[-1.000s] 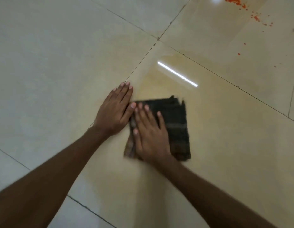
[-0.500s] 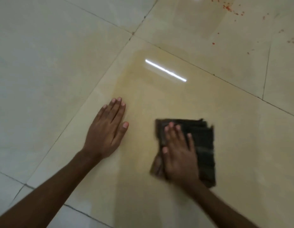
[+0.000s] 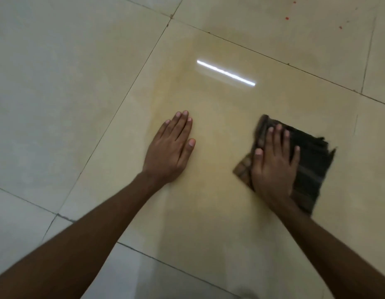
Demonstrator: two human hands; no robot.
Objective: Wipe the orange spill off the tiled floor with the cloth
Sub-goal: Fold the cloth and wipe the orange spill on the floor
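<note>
The right hand (image 3: 273, 167) is laid flat, fingers straight and slightly spread, on the dark folded cloth (image 3: 305, 160), which is pressed against the tiled floor (image 3: 208, 212) beneath the palm. The left hand (image 3: 172, 152) is set flat on bare tile, fingers straight and together, well apart from the cloth. A few orange specks (image 3: 286, 18) are seen far beyond the right fingertips.
</note>
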